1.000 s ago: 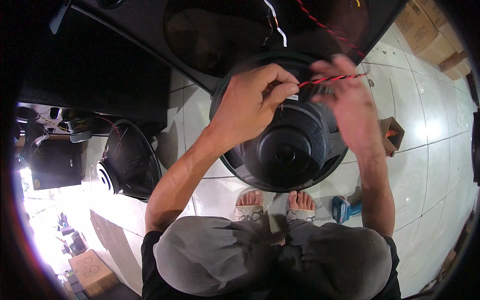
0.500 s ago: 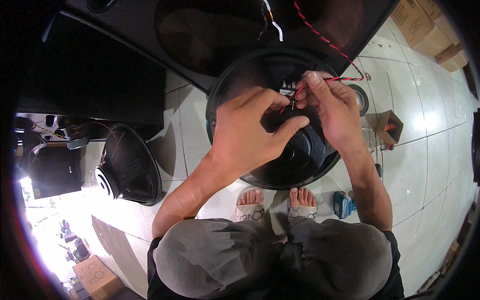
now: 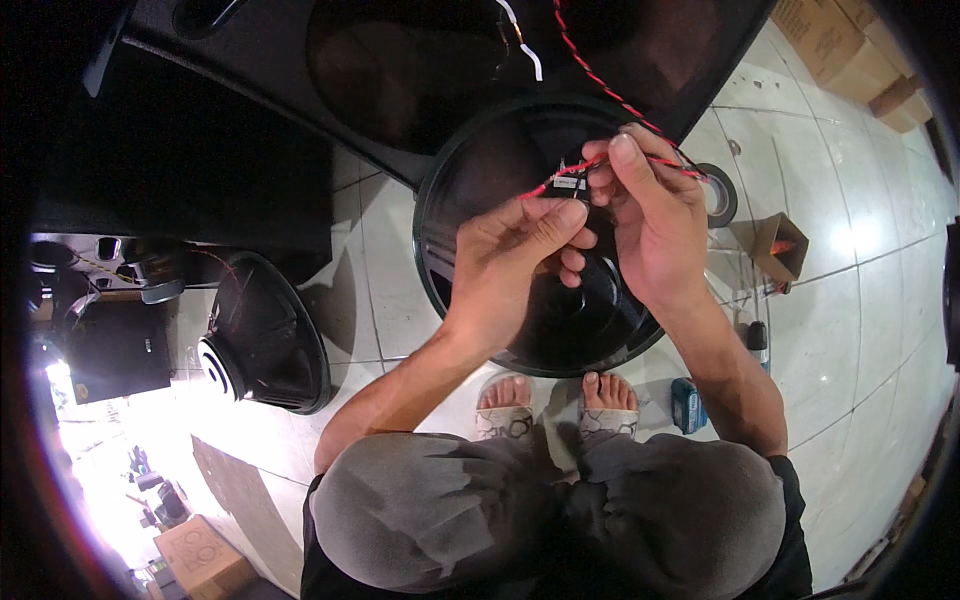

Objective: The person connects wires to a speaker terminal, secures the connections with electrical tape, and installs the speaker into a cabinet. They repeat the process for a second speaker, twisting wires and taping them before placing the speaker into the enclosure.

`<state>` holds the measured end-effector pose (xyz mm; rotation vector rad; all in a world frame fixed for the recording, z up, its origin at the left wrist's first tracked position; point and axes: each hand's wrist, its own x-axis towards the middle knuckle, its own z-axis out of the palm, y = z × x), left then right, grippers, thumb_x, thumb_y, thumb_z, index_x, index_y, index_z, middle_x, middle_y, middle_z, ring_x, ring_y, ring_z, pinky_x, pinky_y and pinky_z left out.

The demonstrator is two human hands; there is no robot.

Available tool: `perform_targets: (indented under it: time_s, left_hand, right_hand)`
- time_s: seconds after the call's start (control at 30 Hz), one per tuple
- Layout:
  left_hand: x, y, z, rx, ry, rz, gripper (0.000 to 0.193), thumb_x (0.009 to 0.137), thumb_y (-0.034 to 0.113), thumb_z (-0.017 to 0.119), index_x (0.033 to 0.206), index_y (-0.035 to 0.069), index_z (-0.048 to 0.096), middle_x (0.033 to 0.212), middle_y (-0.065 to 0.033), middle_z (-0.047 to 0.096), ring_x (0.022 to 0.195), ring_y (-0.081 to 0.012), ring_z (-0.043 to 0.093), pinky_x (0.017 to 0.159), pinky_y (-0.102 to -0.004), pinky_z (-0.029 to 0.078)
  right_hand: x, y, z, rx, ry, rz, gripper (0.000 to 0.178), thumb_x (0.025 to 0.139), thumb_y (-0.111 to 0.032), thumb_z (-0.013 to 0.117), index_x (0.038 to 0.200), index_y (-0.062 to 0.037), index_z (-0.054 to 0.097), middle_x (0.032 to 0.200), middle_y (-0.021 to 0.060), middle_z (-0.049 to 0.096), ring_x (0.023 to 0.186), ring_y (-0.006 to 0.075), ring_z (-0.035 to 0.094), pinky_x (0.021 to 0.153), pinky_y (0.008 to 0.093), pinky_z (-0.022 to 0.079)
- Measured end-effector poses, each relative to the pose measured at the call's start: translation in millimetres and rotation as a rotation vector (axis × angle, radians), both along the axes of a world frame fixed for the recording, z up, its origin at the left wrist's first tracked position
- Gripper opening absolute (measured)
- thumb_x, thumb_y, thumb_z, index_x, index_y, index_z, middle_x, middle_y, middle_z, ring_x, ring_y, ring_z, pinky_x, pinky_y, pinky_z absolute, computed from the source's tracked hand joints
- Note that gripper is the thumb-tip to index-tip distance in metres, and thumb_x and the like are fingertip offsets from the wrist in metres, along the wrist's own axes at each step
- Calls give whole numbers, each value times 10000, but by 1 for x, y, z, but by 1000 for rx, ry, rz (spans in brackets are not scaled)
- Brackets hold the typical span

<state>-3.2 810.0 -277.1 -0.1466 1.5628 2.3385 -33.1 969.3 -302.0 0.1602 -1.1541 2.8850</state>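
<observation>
Head view: my left hand has come in beside my right hand, both grips pinching the red-black wire over the big speaker lying on the floor; wiring work is now underway.

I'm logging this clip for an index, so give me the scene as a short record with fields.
place: tiled floor, person crouched over a speaker
left hand: pinches a red-black wire
right hand: pinches the same wire near the speaker's terminal
wire path: runs up to a black cabinet
nearby: second speaker, tape roll, small open box
</observation>
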Motion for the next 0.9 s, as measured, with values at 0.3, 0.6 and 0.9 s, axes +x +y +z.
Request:
perform_targets:
  time_s: [0.3, 0.6, 0.9]
  left_hand:
    - [14, 9, 6, -545, 348, 89, 184, 974, 164, 678, 1008, -17, 675, 797, -80, 692, 584, -88, 602, 513, -236, 483]
    - [37, -5, 25, -274, -145, -360, 166, 953, 150, 690, 928, -9, 651, 758, -62, 643, 605, -93, 593, 528, -257, 501]
    - [12, -20, 11, -520, 330, 74, 147, 928, 104, 725, 1001, -18, 688, 901, -70, 711, 809, -107, 661, 729, -247, 532]
  right_hand:
    - [6, 12, -11, 336, -69, -15, 186, 914, -78, 728, 1046, 51, 701, 927, 122, 727, 794, 149, 687, 755, 272, 564]
    - [-36, 47, 41, 341, -178, -469, 125, 953, -88, 631, 962, 24, 685, 884, 94, 697, 785, 169, 679, 742, 305, 574]
    - [8, 26, -32, 294, 27, 64, 175, 915, -64, 719, 1050, 41, 685, 940, 149, 733, 795, 179, 705, 731, 294, 587]
